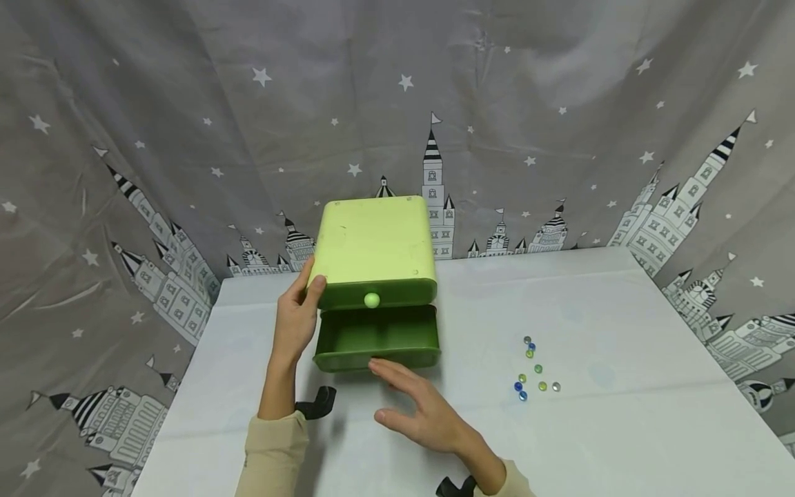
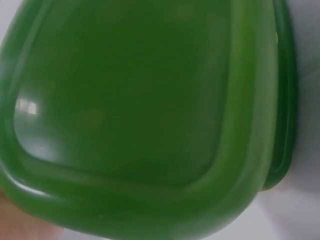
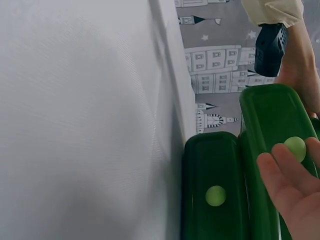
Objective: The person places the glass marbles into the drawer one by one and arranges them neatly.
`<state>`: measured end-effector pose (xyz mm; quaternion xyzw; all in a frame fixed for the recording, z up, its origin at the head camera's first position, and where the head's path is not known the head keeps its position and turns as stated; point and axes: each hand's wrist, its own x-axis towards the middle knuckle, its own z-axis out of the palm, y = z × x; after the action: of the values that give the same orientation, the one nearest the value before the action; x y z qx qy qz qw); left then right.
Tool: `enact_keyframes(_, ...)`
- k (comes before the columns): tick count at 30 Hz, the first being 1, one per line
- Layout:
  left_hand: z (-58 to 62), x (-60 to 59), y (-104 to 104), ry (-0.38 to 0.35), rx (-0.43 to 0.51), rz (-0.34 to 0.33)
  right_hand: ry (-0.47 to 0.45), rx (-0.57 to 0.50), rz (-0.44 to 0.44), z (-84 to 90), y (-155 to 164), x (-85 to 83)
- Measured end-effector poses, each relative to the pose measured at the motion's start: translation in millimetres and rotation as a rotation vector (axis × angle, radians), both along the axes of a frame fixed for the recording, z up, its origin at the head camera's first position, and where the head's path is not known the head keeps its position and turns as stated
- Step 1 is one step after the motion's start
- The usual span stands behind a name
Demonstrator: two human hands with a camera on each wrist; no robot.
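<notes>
A small green drawer cabinet (image 1: 375,241) with a lime top stands toward the back of the table. Below its closed top drawer, a dark green drawer (image 1: 377,360) is pulled out and shows a bare inside. My left hand (image 1: 297,324) rests against the cabinet's left side, thumb at the front corner. My right hand (image 1: 422,407) reaches to the pulled-out drawer, fingers extended and fingertips right at its front, by the round knob (image 3: 295,149). Beneath it, in the right wrist view, sits a lower drawer (image 3: 212,165). Smooth green plastic fills the left wrist view.
To the right on the white table (image 1: 621,331) lie several glass beads (image 1: 538,368), blue, green and clear. A grey curtain (image 1: 348,103) printed with castles and stars hangs behind. Black straps with dark camera mounts (image 1: 317,402) sit at both wrists.
</notes>
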<state>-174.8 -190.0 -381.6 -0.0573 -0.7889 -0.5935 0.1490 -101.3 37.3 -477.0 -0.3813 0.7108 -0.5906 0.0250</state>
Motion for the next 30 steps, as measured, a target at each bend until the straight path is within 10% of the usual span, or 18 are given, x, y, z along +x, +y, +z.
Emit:
enact_keyframes(10,2.6,0.2,0.5,-0.004,-0.025,-0.006,-0.022,-0.228,-0.18,-4.3,17.7,6.1)
enact_keyframes(30,4.3,-1.5,-0.9,-0.001,-0.025,-0.012,0.032,0.073,-0.485,-28.2,132.2,-2.4)
